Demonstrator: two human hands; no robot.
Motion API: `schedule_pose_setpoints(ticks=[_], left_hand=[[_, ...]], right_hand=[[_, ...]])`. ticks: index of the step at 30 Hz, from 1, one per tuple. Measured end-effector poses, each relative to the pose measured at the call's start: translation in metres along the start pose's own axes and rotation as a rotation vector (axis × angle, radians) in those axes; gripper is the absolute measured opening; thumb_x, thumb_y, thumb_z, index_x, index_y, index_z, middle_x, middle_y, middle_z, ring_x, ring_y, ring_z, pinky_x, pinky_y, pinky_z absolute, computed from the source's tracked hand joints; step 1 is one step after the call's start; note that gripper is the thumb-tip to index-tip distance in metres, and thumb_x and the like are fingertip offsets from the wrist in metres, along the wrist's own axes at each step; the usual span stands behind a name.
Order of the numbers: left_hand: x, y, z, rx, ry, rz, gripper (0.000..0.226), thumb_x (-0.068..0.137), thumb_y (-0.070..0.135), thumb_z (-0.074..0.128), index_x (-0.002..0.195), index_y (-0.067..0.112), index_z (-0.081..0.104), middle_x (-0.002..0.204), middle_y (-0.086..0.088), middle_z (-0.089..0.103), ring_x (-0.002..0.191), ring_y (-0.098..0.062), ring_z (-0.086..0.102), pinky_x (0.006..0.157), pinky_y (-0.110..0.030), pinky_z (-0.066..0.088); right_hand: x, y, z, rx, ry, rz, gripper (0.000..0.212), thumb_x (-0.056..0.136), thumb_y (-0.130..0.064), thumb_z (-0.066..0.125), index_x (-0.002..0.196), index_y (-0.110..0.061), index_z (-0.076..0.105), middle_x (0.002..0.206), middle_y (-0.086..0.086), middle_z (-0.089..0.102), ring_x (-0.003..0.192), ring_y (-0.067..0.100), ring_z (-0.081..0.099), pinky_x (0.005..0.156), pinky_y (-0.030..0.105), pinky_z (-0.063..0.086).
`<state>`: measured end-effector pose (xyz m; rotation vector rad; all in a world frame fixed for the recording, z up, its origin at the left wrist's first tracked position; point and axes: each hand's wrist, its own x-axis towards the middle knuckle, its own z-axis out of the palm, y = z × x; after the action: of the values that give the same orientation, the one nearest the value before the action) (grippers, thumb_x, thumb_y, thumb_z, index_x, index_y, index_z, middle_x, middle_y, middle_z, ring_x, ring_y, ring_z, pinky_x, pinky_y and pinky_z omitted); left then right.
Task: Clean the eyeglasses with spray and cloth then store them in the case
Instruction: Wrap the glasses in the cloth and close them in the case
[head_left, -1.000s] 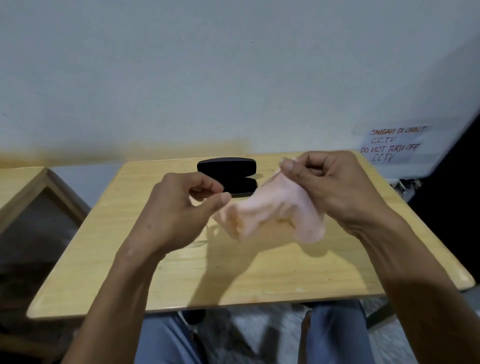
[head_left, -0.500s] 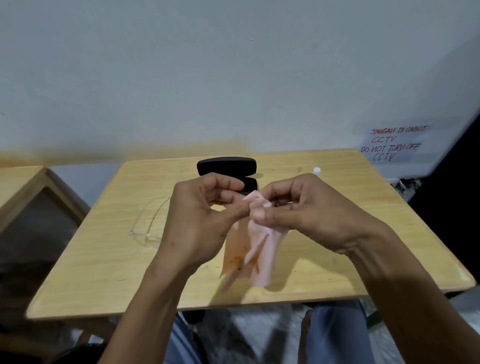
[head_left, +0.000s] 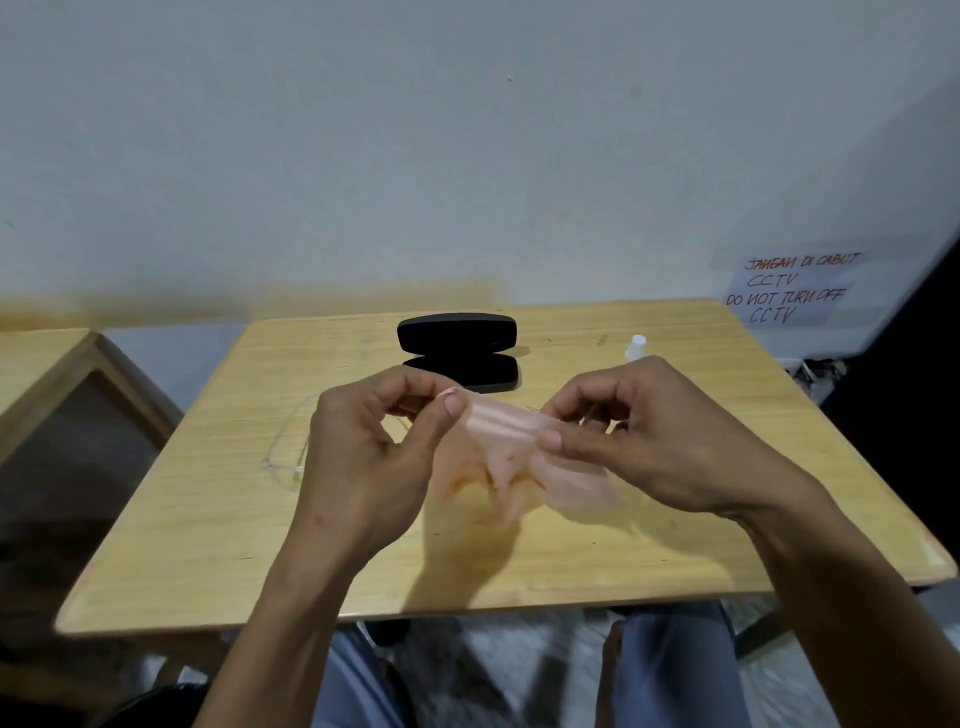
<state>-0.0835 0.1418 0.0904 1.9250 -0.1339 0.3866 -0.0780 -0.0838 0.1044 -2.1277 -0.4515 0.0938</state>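
Note:
A thin pink cloth (head_left: 511, 441) is stretched above the wooden table (head_left: 208, 519) between both hands. My left hand (head_left: 374, 457) pinches its left corner between thumb and forefinger. My right hand (head_left: 644, 431) pinches its right edge. Clear-framed eyeglasses (head_left: 285, 457) lie on the table to the left, partly hidden behind my left hand. A black eyeglass case (head_left: 457, 351) stands open at the back of the table. The white cap of a small spray bottle (head_left: 636, 347) shows just behind my right hand.
A second wooden table (head_left: 47, 374) stands to the left with a gap between. The wall runs right behind the table, with a handwritten paper sign (head_left: 789, 288) at the right. My knees in blue jeans (head_left: 675, 670) are below the front edge.
My hands have moved apart and pulled the hanging, bunched cloth out flat between them. The spray bottle cap has come into view behind my right hand.

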Motion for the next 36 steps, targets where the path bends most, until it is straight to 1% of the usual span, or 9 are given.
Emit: schedule_pose_setpoints(ticks=[5,8,12,15,19,22,27,30,36], left_hand=[[-0.001,-0.006,-0.004,-0.098,0.049,-0.066,0.012,0.088,0.018,0.071,0.078,0.022,0.075,0.071,0.01,0.074,0.067,-0.002,0.061,0.072,-0.019,0.047],[-0.001,-0.009,-0.006,-0.114,0.068,-0.075,0.011,0.088,0.017,0.071,0.078,0.021,0.075,0.068,0.012,0.072,0.063,-0.001,0.059,0.069,-0.016,0.046],[-0.003,-0.012,-0.007,-0.118,0.075,-0.076,0.012,0.087,0.014,0.072,0.076,0.02,0.075,0.068,0.01,0.072,0.062,-0.002,0.059,0.064,-0.011,0.045],[-0.004,-0.014,-0.006,-0.134,0.082,-0.085,0.014,0.087,0.014,0.072,0.076,0.021,0.075,0.067,0.008,0.072,0.063,-0.005,0.06,0.063,-0.014,0.047],[-0.003,-0.013,-0.007,-0.136,0.092,-0.087,0.014,0.086,0.012,0.073,0.075,0.021,0.075,0.071,0.005,0.074,0.064,-0.005,0.061,0.066,-0.018,0.048],[-0.001,-0.013,-0.009,-0.145,0.091,-0.109,0.014,0.086,0.011,0.072,0.075,0.019,0.075,0.075,-0.003,0.075,0.066,-0.009,0.062,0.069,-0.026,0.051],[-0.002,-0.017,-0.009,-0.195,0.071,-0.143,0.014,0.086,0.011,0.072,0.074,0.016,0.076,0.077,-0.012,0.075,0.071,-0.017,0.063,0.076,-0.037,0.053],[-0.002,-0.018,-0.009,-0.209,0.058,-0.15,0.012,0.086,0.01,0.072,0.076,0.015,0.076,0.08,-0.018,0.074,0.072,-0.018,0.063,0.077,-0.038,0.052],[-0.007,-0.016,-0.014,-0.202,0.064,-0.167,0.011,0.086,0.01,0.072,0.076,0.014,0.076,0.08,-0.017,0.074,0.072,-0.018,0.064,0.084,-0.047,0.055]], right_hand=[[-0.004,0.011,-0.001,0.07,0.079,0.004,0.01,0.09,-0.028,0.071,0.085,-0.019,0.073,0.076,-0.007,0.074,0.074,0.003,0.066,0.066,0.009,0.045],[-0.005,0.015,0.001,0.213,0.121,-0.001,0.007,0.085,-0.02,0.075,0.089,-0.014,0.076,0.076,-0.001,0.074,0.071,0.004,0.065,0.064,0.015,0.049],[-0.006,0.019,0.002,0.176,0.181,0.003,0.005,0.088,-0.021,0.072,0.086,-0.019,0.076,0.078,-0.007,0.074,0.07,0.002,0.064,0.062,0.013,0.047],[-0.008,0.019,0.003,0.155,0.054,0.022,0.017,0.084,-0.032,0.072,0.097,-0.022,0.077,0.081,-0.005,0.073,0.075,0.007,0.065,0.065,0.013,0.047],[-0.01,0.022,0.002,0.003,-0.102,0.052,0.012,0.089,-0.02,0.074,0.099,-0.026,0.077,0.082,-0.012,0.068,0.075,0.008,0.061,0.069,0.023,0.051],[-0.01,0.022,0.004,-0.065,-0.045,0.065,0.009,0.095,-0.022,0.066,0.093,-0.026,0.072,0.077,-0.02,0.066,0.071,0.002,0.056,0.067,0.023,0.046],[-0.009,0.021,0.006,0.282,0.036,0.111,0.015,0.099,-0.017,0.059,0.094,-0.021,0.073,0.085,0.009,0.066,0.069,0.016,0.056,0.062,0.027,0.051],[-0.012,0.02,0.006,0.345,0.059,0.091,0.004,0.089,-0.015,0.072,0.089,-0.013,0.075,0.078,-0.003,0.069,0.058,0.008,0.055,0.057,0.021,0.047],[-0.018,0.023,0.004,0.294,0.199,0.052,0.014,0.077,-0.026,0.077,0.083,-0.014,0.079,0.063,-0.004,0.069,0.05,0.005,0.053,0.052,0.018,0.046]])
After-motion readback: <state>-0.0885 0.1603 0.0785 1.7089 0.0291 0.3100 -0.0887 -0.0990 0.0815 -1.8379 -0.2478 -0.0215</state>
